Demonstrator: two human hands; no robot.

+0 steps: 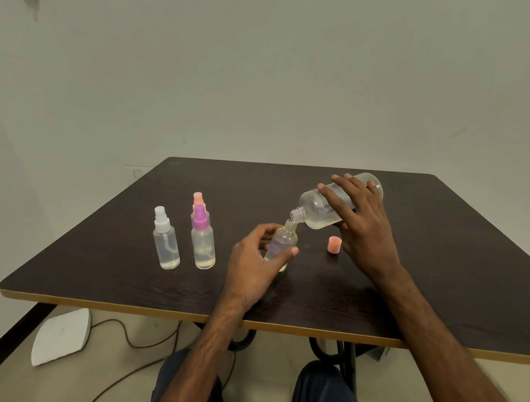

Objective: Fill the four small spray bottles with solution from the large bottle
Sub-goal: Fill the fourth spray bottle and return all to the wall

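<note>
My right hand (360, 219) grips the large clear bottle (315, 206), tipped almost flat with its open neck pointing left and down. A little yellowish liquid lies along its lower side. The neck meets the mouth of an uncapped small bottle (283, 243), tilted to the right, which my left hand (256, 268) holds around its body. Three capped small spray bottles stand to the left: one with a white sprayer (166, 242), one with a purple sprayer (203, 241) and, right behind it, one with a peach sprayer (198, 199).
A peach cap (334, 245) lies on the dark wooden table (462, 261) just below the large bottle. On the floor at the left are a white flat object (61, 336) and cables. My knees are under the near table edge.
</note>
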